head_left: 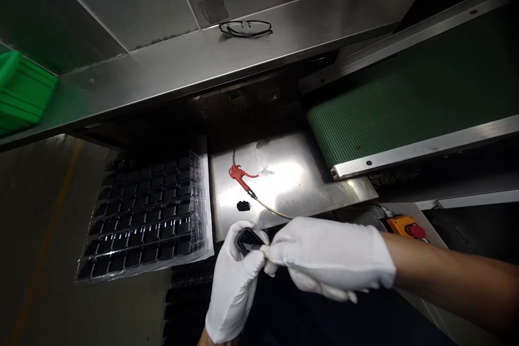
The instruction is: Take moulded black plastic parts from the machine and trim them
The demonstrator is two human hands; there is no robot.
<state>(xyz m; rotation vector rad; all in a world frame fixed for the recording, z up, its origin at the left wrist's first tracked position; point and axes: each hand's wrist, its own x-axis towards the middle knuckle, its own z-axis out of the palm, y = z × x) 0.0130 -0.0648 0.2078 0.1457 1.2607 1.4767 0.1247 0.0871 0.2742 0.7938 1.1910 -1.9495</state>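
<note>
My left hand (pixel 235 284), in a white glove, is closed round a small black plastic case (pixel 247 240) whose hollow side faces up. From the right, my right hand (pixel 324 254), also gloved, pinches at the case's right edge; whatever lies between those fingertips is too small to make out. Just beyond the hands, a small black part (pixel 243 206) lies on the metal table (pixel 284 194). An orange-red air gun (pixel 241 175) with a thin hose rests behind it.
At the left stands a clear tray of black parts (pixel 141 211), with more trays below. Glasses (pixel 245 28) lie on a metal ledge (pixel 170 73) near a green bin (pixel 26 92). A green conveyor (pixel 417 92) and a red stop button (pixel 416 231) are at the right.
</note>
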